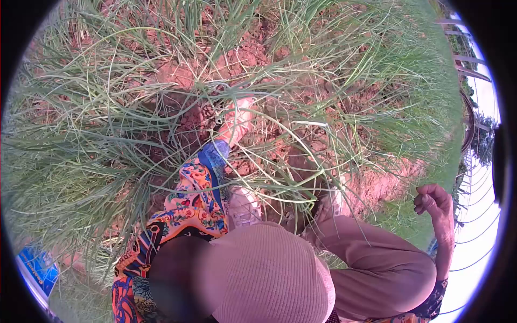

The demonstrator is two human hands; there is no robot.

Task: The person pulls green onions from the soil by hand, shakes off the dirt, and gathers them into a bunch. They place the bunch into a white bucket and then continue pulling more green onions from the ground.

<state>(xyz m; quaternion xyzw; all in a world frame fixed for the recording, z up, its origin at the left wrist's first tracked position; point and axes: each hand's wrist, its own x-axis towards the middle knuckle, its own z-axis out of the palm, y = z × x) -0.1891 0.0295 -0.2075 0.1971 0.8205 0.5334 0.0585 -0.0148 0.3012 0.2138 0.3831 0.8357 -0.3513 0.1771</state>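
Leaves point(215, 92) — long, thin, grn, some bent — nr L hand point(238, 114)

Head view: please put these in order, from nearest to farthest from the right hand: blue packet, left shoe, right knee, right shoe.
Nearest to the right hand first, sides as in the picture:
1. Right knee, below the hand.
2. Right shoe, left of the hand.
3. Left shoe, farther left.
4. Blue packet, low at the left edge.
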